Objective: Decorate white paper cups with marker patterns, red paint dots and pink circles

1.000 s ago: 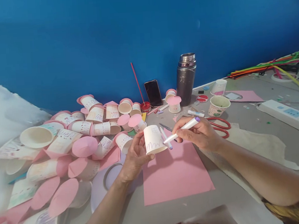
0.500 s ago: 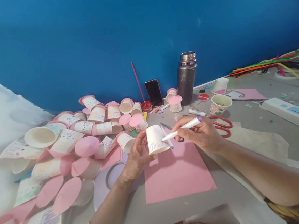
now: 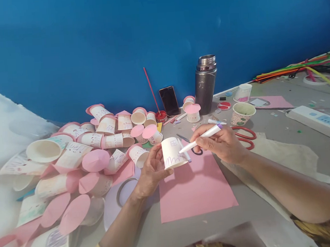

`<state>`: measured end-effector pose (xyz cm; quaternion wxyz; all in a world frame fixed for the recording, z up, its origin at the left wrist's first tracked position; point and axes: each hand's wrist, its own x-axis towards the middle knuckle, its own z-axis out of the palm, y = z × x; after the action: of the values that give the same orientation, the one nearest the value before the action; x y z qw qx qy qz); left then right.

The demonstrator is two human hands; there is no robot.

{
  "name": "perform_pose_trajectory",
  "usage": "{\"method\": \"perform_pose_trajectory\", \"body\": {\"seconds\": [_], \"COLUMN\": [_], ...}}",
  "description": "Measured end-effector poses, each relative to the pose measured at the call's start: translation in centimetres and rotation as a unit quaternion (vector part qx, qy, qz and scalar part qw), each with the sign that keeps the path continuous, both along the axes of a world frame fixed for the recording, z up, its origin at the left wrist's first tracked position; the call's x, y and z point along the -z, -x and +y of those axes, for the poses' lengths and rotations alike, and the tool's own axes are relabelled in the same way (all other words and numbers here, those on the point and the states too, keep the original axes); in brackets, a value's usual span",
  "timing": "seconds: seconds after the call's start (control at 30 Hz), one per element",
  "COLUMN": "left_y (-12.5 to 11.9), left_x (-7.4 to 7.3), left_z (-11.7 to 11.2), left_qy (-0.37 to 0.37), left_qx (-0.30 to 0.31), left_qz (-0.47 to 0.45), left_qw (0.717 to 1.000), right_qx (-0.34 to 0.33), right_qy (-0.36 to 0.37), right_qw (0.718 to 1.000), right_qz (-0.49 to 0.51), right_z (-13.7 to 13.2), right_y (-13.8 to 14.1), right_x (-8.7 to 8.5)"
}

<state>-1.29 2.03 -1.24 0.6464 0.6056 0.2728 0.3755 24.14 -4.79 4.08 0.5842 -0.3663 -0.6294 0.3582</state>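
Note:
A white paper cup [image 3: 171, 155], mouth down, is gripped at its left side by my left hand [image 3: 151, 167]. Purple marks show on its wall: a small window shape near the top and a zigzag line along the lower part. My right hand [image 3: 219, 144] pinches a white marker [image 3: 201, 138] with a purple end, and its tip is at the cup's right side. Another slim white pen with a purple end [image 3: 188, 156] shows just behind the cup. Below both hands lies a pink paper sheet [image 3: 198, 192], with dark-handled scissors [image 3: 197, 150] at its far edge.
Many decorated paper cups with pink tops [image 3: 95, 161] are heaped on the left. At the back stand a phone [image 3: 169, 101] and a dark flask [image 3: 205, 86]. Red-handled scissors [image 3: 246, 136], a patterned cup [image 3: 243, 114] and a power strip [image 3: 317, 122] are on the right.
The purple zigzag on the cup reaches slightly farther right. The marker tip stays close to the cup's right side; both hands have barely moved.

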Motion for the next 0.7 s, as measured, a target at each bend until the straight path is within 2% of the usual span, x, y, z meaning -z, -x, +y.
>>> {"method": "perform_pose_trajectory", "body": {"seconds": [0.17,0.27,0.37,0.47,0.6,0.7], "left_y": [0.0,0.0,0.2,0.3,0.6,0.8], "left_x": [0.0,-0.2,-0.4,-0.6,-0.9,-1.0], "left_z": [0.0,0.0,-0.1,-0.3,-0.6,-0.7], "left_qy": [-0.001,0.025,0.059,0.099,0.116,0.122], "left_qx": [0.001,-0.003,0.0,0.016,0.04,0.066], "left_qz": [0.004,-0.008,-0.021,-0.023,-0.042,-0.064], "left_qw": [1.0,1.0,0.998,0.995,0.992,0.988], "right_qx": [-0.033,-0.045,-0.003,0.056,0.154,0.177], "right_qy": [0.02,0.028,0.009,0.002,-0.001,0.003], "right_qw": [0.999,0.999,0.998,0.996,0.988,0.974], "right_qz": [-0.03,0.002,0.06,0.063,-0.032,-0.141], "right_z": [-0.3,-0.1,0.4,0.8,0.9,1.3], "right_y": [0.3,0.2,-0.1,-0.4,-0.4,-0.3], "right_x": [-0.2,-0.1,0.0,-0.1,-0.1,0.4]}}
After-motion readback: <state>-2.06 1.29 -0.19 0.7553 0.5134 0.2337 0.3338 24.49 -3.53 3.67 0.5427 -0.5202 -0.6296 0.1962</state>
